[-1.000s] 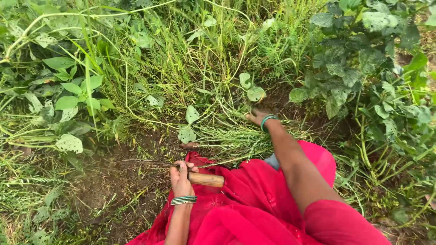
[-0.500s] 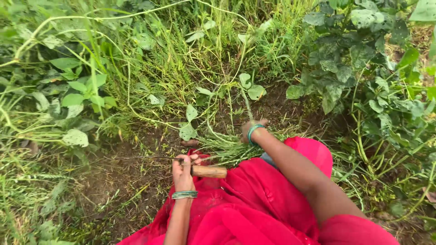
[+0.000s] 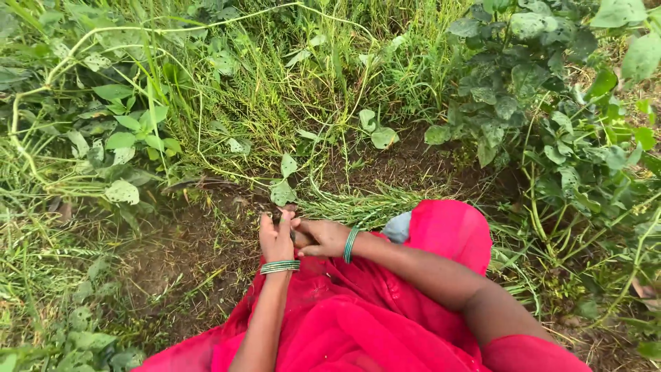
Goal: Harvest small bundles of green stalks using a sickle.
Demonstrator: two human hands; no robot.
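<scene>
My left hand point(image 3: 277, 238) and my right hand point(image 3: 325, 238) meet just above my red-draped knees point(image 3: 441, 234), each wrist wearing green bangles. Both close around a wooden-handled tool point(image 3: 297, 240). Only a sliver of the handle shows between the fingers, and the blade is hidden. Bare dark soil point(image 3: 186, 255) lies under and to the left of the hands. A flat bundle of cut grass point(image 3: 358, 205) lies on the ground just beyond my right hand.
Tall grass and trailing vines point(image 3: 275, 89) fill the ground ahead. Broad-leaved plants stand at the right point(image 3: 551, 110) and at the left point(image 3: 124, 138). A small grey cloth patch point(image 3: 398, 227) shows by my right forearm.
My right hand has come back from the grass ahead to the left hand and now covers the wooden handle. The left hand stayed on the tool and barely moved.
</scene>
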